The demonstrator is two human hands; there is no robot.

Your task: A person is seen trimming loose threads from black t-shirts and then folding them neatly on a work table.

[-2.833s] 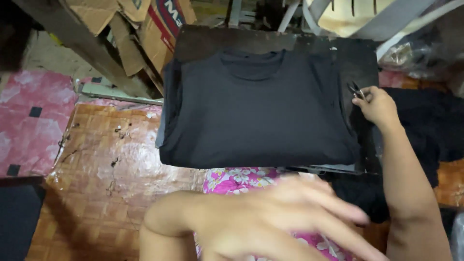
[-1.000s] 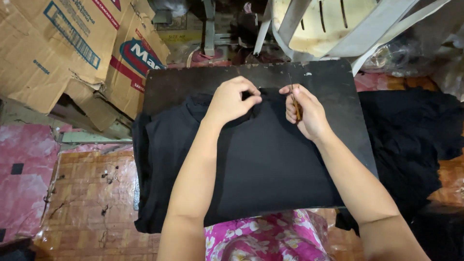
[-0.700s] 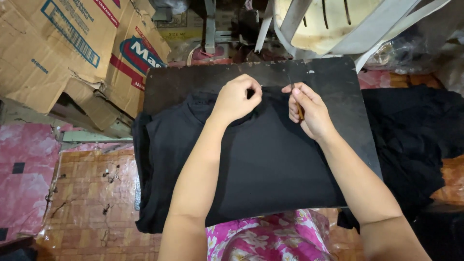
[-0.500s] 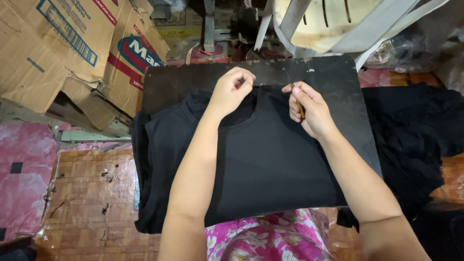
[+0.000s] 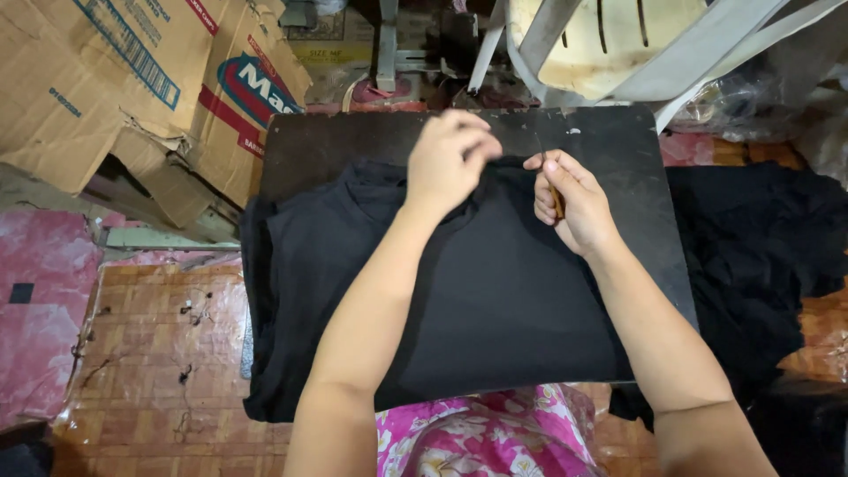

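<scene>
A wide floor covered with shiny brown sheeting that looks like woven squares fills the left and bottom of the view. A pink patterned mat lies at its left edge. Big brown cardboard boxes are piled at the top left, some of them torn and bent.

In the middle sits a dark flat square board, the tabletop. A pale plastic chair stands just behind it at the top right. A heap of black cloth lies on the floor to the right of the tabletop.

A black folded shirt of soft cloth lies flat on the tabletop. It covers most of the board and hangs a little over the left and near edges. Its neck end points away from the person.

At the bottom, pink flowered cloth shows between the person's two bare arms.

The left hand rests on the neck end of the shirt. Its grip is together, pinching up a bit of the black cloth.

The right hand is just beside it, also at the neck end of the shirt. Its grip is together around a small thin tool with a brown handle. The tip of the tool is too small to see well.
</scene>
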